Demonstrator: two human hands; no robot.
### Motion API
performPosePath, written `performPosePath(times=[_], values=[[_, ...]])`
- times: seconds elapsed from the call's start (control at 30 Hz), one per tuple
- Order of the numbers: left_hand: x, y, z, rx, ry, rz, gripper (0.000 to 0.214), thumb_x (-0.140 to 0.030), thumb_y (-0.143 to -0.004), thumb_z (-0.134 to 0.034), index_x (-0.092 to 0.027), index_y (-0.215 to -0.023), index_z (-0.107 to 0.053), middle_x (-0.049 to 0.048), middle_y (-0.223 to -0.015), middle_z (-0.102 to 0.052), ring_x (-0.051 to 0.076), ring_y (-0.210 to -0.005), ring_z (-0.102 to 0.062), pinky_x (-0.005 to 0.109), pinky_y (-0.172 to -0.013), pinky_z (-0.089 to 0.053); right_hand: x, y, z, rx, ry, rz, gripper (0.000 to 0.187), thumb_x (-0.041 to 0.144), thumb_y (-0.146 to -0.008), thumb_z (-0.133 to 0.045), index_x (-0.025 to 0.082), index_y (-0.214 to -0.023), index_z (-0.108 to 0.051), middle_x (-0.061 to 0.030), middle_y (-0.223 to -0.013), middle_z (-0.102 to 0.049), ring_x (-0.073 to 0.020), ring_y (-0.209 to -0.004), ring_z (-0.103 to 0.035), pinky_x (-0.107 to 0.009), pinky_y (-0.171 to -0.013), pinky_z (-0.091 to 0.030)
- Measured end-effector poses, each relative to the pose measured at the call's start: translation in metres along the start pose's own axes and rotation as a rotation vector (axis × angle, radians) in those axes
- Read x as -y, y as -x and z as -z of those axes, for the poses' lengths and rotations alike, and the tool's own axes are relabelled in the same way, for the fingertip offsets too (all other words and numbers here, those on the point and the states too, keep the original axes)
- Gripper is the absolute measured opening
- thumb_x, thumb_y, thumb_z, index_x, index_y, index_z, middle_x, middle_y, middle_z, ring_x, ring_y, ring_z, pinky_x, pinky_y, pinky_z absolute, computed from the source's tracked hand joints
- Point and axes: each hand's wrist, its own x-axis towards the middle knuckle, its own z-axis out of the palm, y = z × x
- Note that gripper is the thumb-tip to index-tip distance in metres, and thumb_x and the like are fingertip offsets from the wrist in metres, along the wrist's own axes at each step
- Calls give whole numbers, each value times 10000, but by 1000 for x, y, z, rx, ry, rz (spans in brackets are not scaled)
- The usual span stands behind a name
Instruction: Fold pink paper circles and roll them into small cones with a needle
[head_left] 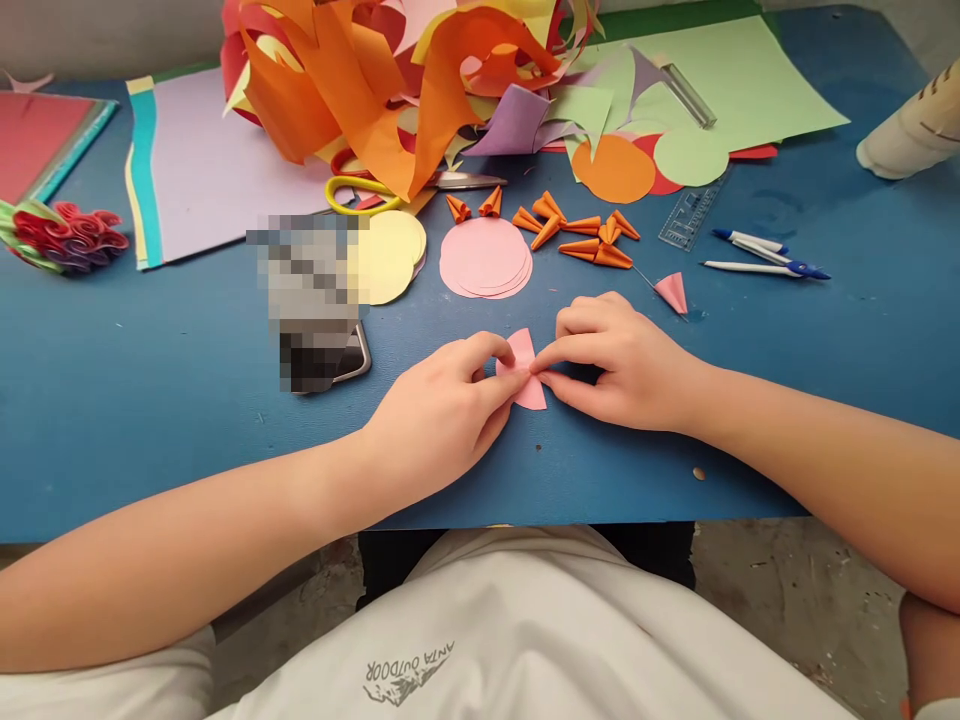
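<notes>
A small folded pink paper piece [525,372] lies on the blue table [150,400] near its front edge. My left hand [442,410] pinches its left side with thumb and fingers closed. My right hand [615,360] pinches it from the right, fingertips meeting the left hand's at the fold. Just beyond my hands sit a stack of pink paper circles [485,258] and a yellow paper circle [390,255]. Several orange paper cones [577,232] and one pink cone [673,292] lie behind my right hand.
A phone [352,355] lies left of my hands. Yellow-handled scissors [375,190], a heap of orange paper scraps [375,90], a lilac sheet [217,170], a green sheet [735,80], a clear ruler [690,215], a compass [765,255] and paper roses [64,235] crowd the back.
</notes>
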Motion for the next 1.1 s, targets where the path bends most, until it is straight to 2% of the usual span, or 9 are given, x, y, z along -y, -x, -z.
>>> performPosePath(times=[0.17,0.3,0.4,0.5,0.63,0.7,0.9,1.0,1.1], values=[[1,0,2,10,6,-11,241,-208,-1028,-528,-168,-1128,-743,116,-1183,-689,169,-777,-645,319,-743,-558,1,-2,-3,-41,121,-88,259,195,-980,-592,157,-1117,-809,-63,-767,-682,-219,-770,-591,-370,-726,-356],[2,-2,3,31,11,-5,233,-205,-1023,-524,-164,-1078,-746,117,-1176,-679,166,-768,-647,308,-706,-547,1,-4,-4,-16,202,-169,360,187,-1009,-495,119,-1245,-759,-106,-856,-742,-254,-825,-602,-395,-753,-351],[2,-2,2,34,21,2,227,-195,-1010,-540,-165,-1099,-747,112,-1179,-675,158,-752,-640,305,-694,-548,2,-4,-4,6,190,-189,367,281,-1024,-513,118,-1272,-729,-129,-938,-755,-270,-866,-609,-404,-782,-362],[3,-1,1,11,50,1,241,-185,-1006,-551,-189,-1140,-751,102,-1181,-669,140,-733,-624,298,-705,-557,3,-3,-3,10,205,-127,453,430,-1003,-594,124,-1319,-700,-137,-979,-715,-281,-891,-600,-410,-791,-376],[6,-1,3,-64,103,16,169,-201,-986,-603,-166,-994,-768,112,-1157,-663,138,-763,-637,296,-742,-578,3,-3,-2,35,189,-67,423,443,-976,-656,138,-1263,-721,-116,-962,-659,-275,-892,-583,-415,-795,-409],[6,-3,5,-72,135,65,152,-221,-972,-627,-144,-965,-758,123,-1136,-671,151,-793,-657,298,-745,-584,2,-3,-2,0,156,-65,392,419,-958,-690,133,-1223,-721,-119,-978,-653,-271,-896,-590,-420,-809,-444],[8,-8,11,-61,204,177,243,-269,-932,-681,-125,-1126,-708,61,-956,-745,153,-741,-669,275,-660,-558,-1,-4,-2,-151,88,-16,109,275,-954,-688,173,-979,-718,-102,-935,-693,-239,-855,-630,-400,-805,-518],[9,-8,11,-77,209,181,240,-254,-926,-678,-133,-1130,-716,46,-927,-765,145,-712,-675,271,-660,-555,-2,-4,-2,-160,102,-6,136,259,-977,-651,185,-892,-728,-97,-888,-715,-230,-819,-641,-388,-759,-519],[9,-8,10,-85,210,174,221,-230,-919,-682,-160,-1123,-726,26,-886,-763,139,-700,-678,265,-670,-554,-3,-3,-2,-176,136,26,165,257,-988,-637,177,-899,-750,-108,-887,-723,-226,-802,-640,-385,-735,-522]])
